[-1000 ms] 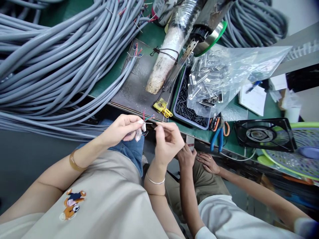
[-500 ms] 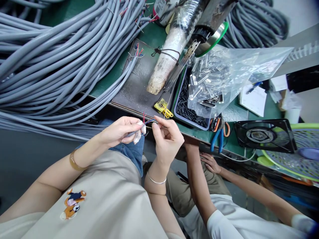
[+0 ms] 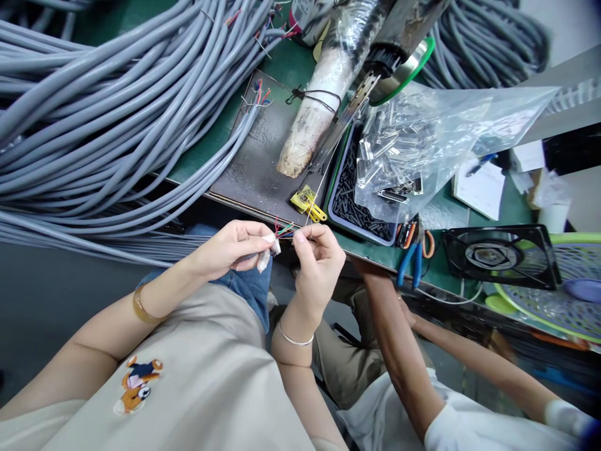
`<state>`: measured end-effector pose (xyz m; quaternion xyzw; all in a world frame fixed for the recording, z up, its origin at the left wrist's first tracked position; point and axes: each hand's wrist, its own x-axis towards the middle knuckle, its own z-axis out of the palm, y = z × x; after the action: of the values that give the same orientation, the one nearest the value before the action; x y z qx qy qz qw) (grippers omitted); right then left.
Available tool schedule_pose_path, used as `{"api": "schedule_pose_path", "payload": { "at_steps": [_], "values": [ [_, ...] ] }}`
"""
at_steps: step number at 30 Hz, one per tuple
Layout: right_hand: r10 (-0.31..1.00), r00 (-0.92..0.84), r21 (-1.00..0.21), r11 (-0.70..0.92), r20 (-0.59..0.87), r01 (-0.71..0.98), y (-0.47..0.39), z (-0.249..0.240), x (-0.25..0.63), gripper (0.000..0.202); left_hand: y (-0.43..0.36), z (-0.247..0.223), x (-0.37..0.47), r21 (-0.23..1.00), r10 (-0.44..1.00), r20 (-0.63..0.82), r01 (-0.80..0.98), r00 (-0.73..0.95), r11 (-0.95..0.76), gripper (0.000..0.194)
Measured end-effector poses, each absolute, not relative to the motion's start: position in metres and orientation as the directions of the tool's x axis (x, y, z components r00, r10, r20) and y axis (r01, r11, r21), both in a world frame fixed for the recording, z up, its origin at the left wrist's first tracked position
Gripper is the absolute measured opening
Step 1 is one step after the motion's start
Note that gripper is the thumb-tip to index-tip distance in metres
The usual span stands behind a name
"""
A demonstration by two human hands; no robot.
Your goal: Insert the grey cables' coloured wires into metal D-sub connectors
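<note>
Over my lap, just off the bench edge, my left hand (image 3: 241, 246) is closed on the end of a grey cable. White wrapping, perhaps tape, covers its thumb and a fingertip. Thin coloured wires (image 3: 285, 230), red, green and blue among them, fan out from the cable end toward the right. My right hand (image 3: 319, 254) pinches the far ends of some of these wires between thumb and forefinger. A yellow hand tool (image 3: 308, 203) lies on the dark mat (image 3: 256, 166) just beyond my fingers. A thin pale strand (image 3: 317, 194) runs up from near my right hand.
Grey cable bundles (image 3: 117, 119) fill the left. A tray of small black parts (image 3: 350, 200) sits under a clear bag of metal connectors (image 3: 399, 150). Blue-handled pliers (image 3: 410, 263) and a black fan (image 3: 500, 257) are farther right. A co-worker's arm (image 3: 399, 338) reaches beneath the bench edge.
My left hand has shifted slightly right, and the wires between my hands are spread differently, with green now showing. The co-worker's near arm has moved to the right.
</note>
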<state>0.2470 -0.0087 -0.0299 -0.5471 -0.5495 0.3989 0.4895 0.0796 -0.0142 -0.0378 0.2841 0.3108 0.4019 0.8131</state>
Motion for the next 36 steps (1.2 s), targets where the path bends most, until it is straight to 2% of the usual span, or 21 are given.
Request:
{"api": "schedule_pose_path", "payload": {
  "at_steps": [3, 6, 13, 20, 24, 32, 36],
  "values": [
    [0.976, 0.185, -0.985, 0.091, 0.118, 0.145, -0.003, -0.031, 0.254, 0.021, -0.015, -0.038, 0.08, 0.733, 0.844, -0.271, -0.47, 0.462, 0.492, 0.042],
    [0.956, 0.246, -0.979, 0.124, 0.163, 0.164, -0.003, -0.03, 0.259, 0.023, -0.014, -0.038, 0.079, 0.724, 0.841, -0.279, -0.474, 0.463, 0.501, 0.044],
    [0.98, 0.115, -0.961, 0.129, 0.161, 0.246, -0.007, -0.028, 0.255, 0.011, -0.013, -0.035, 0.077, 0.696, 0.817, -0.303, -0.472, 0.49, 0.541, 0.046],
    [0.988, 0.029, -0.941, 0.134, 0.15, 0.311, -0.009, -0.032, 0.253, 0.018, -0.013, -0.034, 0.077, 0.693, 0.807, -0.31, -0.461, 0.503, 0.554, 0.046],
    [0.987, 0.045, -0.938, 0.13, 0.152, 0.321, -0.01, -0.031, 0.251, 0.014, -0.014, -0.037, 0.078, 0.701, 0.825, -0.294, -0.478, 0.482, 0.529, 0.042],
    [0.996, 0.01, -0.964, 0.078, 0.084, 0.252, -0.011, -0.028, 0.25, 0.012, -0.018, -0.042, 0.084, 0.727, 0.877, -0.309, -0.503, 0.367, 0.467, 0.037],
    [0.998, -0.021, -0.973, 0.06, 0.056, 0.222, -0.012, -0.025, 0.251, 0.012, -0.018, -0.041, 0.09, 0.778, 0.924, -0.307, -0.499, 0.229, 0.382, 0.037]
  ]
}}
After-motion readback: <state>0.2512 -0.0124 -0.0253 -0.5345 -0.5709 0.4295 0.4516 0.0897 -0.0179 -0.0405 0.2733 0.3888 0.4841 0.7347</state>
